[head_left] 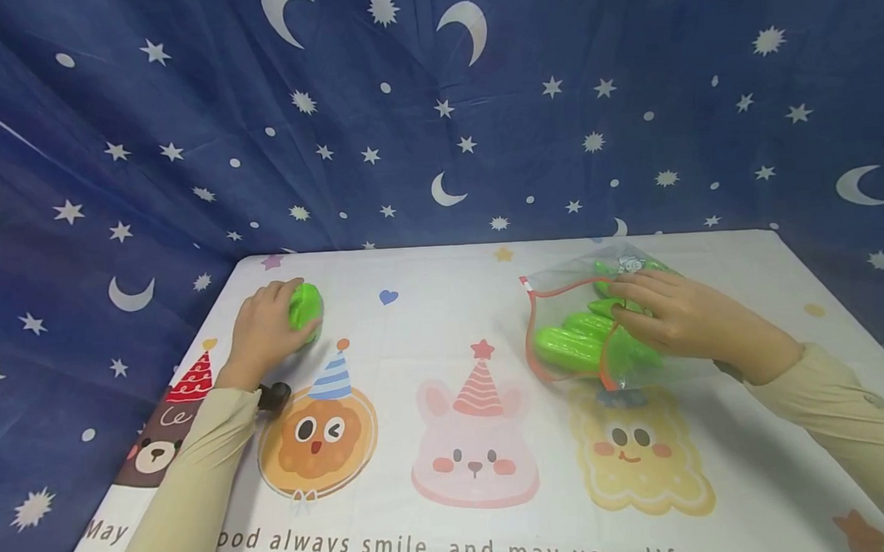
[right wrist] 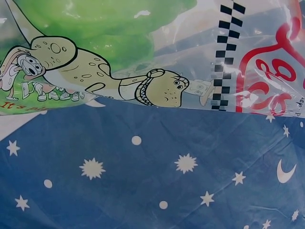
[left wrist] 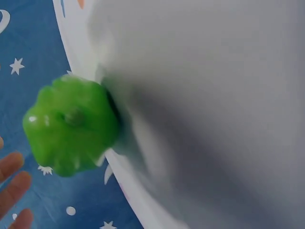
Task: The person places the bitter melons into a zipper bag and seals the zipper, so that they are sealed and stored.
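A lobed green bell pepper (head_left: 307, 303) with a short stem sits at the left of the table; the left wrist view shows its stem end (left wrist: 71, 117). My left hand (head_left: 264, 325) is spread around it, thumb on the near side. In the left wrist view the fingers (left wrist: 14, 191) are straight and show a gap from the pepper. At right, my right hand (head_left: 672, 314) grips the mouth edge of a clear zip bag (head_left: 544, 304) with an orange rim. Several glossy green toy vegetables (head_left: 569, 348) lie inside. The right wrist view shows the bag's printed dinosaur (right wrist: 114, 76), no fingers.
A white tablecloth (head_left: 430, 335) with printed cartoon animals and lettering covers the table. Behind it and at left hangs a blue curtain (head_left: 418, 102) with stars and moons. The pepper stands near the table's left edge, and the bag lies towards the back right.
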Available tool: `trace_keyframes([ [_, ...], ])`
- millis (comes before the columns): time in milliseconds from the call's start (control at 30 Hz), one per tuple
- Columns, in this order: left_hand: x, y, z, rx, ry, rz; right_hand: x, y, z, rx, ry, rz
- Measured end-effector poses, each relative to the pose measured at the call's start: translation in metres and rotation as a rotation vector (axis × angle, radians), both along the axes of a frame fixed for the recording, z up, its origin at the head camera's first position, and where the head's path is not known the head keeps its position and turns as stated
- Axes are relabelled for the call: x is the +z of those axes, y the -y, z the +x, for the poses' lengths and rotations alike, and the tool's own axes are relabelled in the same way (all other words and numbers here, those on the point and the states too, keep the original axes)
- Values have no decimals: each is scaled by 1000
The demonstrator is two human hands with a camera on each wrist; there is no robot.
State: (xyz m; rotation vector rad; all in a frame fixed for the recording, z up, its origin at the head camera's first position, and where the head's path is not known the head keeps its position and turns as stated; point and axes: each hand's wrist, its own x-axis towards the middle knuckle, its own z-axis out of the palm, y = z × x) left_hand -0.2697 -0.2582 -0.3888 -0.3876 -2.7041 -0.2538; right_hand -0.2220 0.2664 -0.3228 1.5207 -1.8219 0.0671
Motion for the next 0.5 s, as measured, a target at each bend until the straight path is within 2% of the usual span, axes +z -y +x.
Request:
trace_keyframes([
  [233,-6,8,0,79,100,-1,-3,0,-2,9,-41,-8],
  [500,-8,14,-2,128,188,13,-4,-1,-3,12,-38,-12],
])
